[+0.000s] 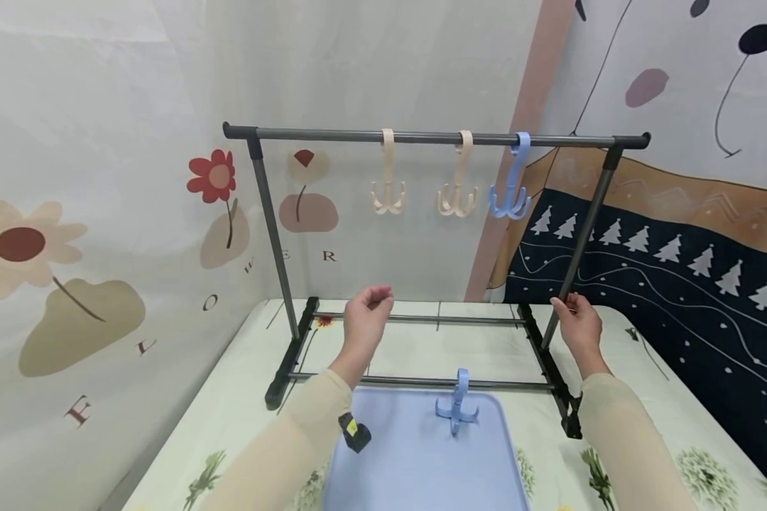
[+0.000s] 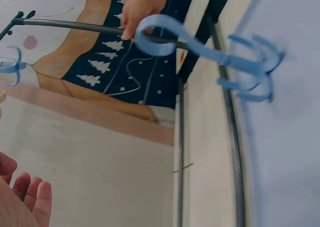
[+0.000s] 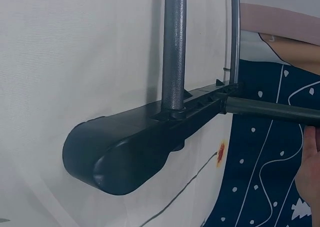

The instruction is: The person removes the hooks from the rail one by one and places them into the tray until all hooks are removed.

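Right hand (image 1: 578, 330) grips right post (image 1: 584, 241); left hand (image 1: 366, 323), loosely curled, holds nothing. Risk: jolting that post could slide hung blue hook (image 1: 516, 170) along top bar (image 1: 326, 134).

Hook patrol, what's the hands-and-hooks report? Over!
Right hand gripping right post; left hand empty. Three hooks hanging on top bar, one blue hook on tray. Nothing seen blocking that one.
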`<state>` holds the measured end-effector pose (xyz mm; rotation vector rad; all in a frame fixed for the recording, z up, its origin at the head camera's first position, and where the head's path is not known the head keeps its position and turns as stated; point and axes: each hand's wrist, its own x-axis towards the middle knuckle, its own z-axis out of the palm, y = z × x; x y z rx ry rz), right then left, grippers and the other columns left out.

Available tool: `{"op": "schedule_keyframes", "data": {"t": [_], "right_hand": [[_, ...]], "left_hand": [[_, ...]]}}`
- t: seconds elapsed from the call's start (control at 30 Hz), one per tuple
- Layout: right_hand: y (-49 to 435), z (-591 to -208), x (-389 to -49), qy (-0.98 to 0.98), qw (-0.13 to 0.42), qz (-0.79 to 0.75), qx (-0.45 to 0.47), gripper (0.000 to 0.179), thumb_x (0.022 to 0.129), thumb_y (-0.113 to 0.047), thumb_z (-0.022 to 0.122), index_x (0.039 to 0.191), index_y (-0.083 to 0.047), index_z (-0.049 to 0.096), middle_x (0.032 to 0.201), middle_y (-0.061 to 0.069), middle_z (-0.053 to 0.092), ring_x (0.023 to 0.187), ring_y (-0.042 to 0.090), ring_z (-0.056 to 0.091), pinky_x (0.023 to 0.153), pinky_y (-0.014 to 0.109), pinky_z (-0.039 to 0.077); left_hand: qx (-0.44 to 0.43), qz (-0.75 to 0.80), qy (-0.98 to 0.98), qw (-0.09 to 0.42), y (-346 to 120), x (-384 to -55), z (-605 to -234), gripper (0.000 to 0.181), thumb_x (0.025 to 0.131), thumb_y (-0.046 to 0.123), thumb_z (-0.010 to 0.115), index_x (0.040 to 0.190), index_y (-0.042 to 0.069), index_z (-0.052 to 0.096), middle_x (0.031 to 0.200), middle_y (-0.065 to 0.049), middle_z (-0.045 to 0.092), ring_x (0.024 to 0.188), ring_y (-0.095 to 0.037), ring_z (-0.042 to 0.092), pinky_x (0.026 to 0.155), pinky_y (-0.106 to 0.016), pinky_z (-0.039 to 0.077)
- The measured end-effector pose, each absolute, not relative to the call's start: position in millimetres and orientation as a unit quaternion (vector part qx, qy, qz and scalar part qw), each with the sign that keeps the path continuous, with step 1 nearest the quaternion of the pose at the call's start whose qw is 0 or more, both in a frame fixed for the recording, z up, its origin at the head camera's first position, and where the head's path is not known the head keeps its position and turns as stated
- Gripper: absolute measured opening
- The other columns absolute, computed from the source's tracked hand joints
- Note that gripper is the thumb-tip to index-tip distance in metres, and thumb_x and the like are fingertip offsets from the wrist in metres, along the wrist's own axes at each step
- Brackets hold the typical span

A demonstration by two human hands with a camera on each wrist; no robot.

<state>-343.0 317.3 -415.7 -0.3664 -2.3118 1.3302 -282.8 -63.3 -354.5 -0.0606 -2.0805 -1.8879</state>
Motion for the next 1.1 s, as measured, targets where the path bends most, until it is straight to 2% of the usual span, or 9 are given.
{"op": "schedule_keyframes", "data": {"t": [0.33, 0.53, 0.83, 1.1], "right_hand": [[316.2, -414.6, -343.2, -0.837, 0.224, 0.481, -0.132, 0.049, 0.104, -0.036, 0.052, 0.133, 0.003, 0.051, 0.134, 0.023, 0.056, 0.124, 0.038, 0.052, 0.102, 0.051, 0.042], [317.1, -415.9, -344.0, -0.840, 0.221, 0.477, -0.136, 0.051, 0.103, -0.039, 0.051, 0.133, 0.003, 0.051, 0.134, 0.023, 0.056, 0.123, 0.038, 0.052, 0.102, 0.051, 0.042], [316.5, -416.6, -344.9, -0.840, 0.212, 0.479, -0.138, 0.052, 0.103, -0.040, 0.051, 0.134, 0.002, 0.050, 0.134, 0.022, 0.056, 0.123, 0.037, 0.052, 0.102, 0.051, 0.042], [315.8, -415.9, -342.8, -0.838, 0.212, 0.485, -0.137, 0.053, 0.103, -0.042, 0.050, 0.135, 0.001, 0.051, 0.135, 0.022, 0.055, 0.122, 0.038, 0.051, 0.100, 0.051, 0.042]], "left_hand": [[-0.051, -0.648, -0.728, 0.217, -73.5, -294.1, -306.7, 0.024, 0.094, 0.021, 0.070, 0.114, 0.008, 0.067, 0.107, -0.004, 0.068, 0.099, -0.017, 0.062, 0.087, -0.034, 0.050], [-0.050, -0.652, -0.718, 0.241, -74.7, -300.1, -279.5, 0.027, 0.093, 0.021, 0.071, 0.115, 0.007, 0.067, 0.107, -0.004, 0.068, 0.100, -0.016, 0.063, 0.089, -0.032, 0.051], [-0.075, -0.644, -0.702, 0.294, -74.9, -305.5, -235.4, 0.028, 0.092, 0.018, 0.072, 0.116, 0.003, 0.067, 0.105, -0.006, 0.069, 0.096, -0.015, 0.064, 0.082, -0.028, 0.052], [-0.083, -0.660, -0.682, 0.303, -65.8, -312.7, -205.2, 0.027, 0.094, 0.016, 0.071, 0.117, 0.003, 0.066, 0.107, -0.008, 0.067, 0.098, -0.015, 0.064, 0.085, -0.026, 0.053]]}}
